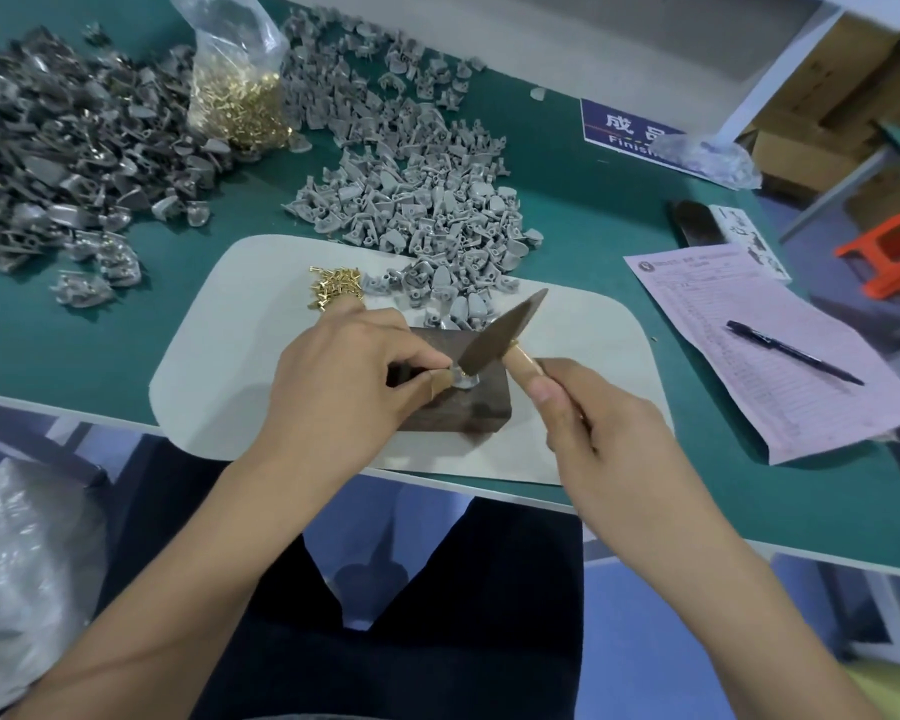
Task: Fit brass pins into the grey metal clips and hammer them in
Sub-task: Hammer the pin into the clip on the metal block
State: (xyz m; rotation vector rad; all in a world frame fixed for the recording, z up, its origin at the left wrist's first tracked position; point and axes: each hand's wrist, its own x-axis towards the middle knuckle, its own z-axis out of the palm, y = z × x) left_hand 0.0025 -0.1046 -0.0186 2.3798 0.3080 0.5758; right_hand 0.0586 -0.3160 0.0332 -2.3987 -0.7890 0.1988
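Note:
My left hand (352,376) pinches a grey metal clip (466,380) down on a dark metal block (468,407) that sits on a pale mat (214,376). My right hand (601,433) grips the wooden handle of a small hammer (500,332); its dark head lies right over the clip. Whether a pin sits in the clip is hidden. Loose brass pins (333,288) lie just beyond my left hand. A pile of light grey clips (427,210) spreads behind the block.
A darker pile of clips (68,148) covers the far left of the green table (567,210). A plastic bag of brass pins (237,90) stands at the back. Pink paper (780,356) with a pen (793,353) lies on the right, near a blue sign (630,127).

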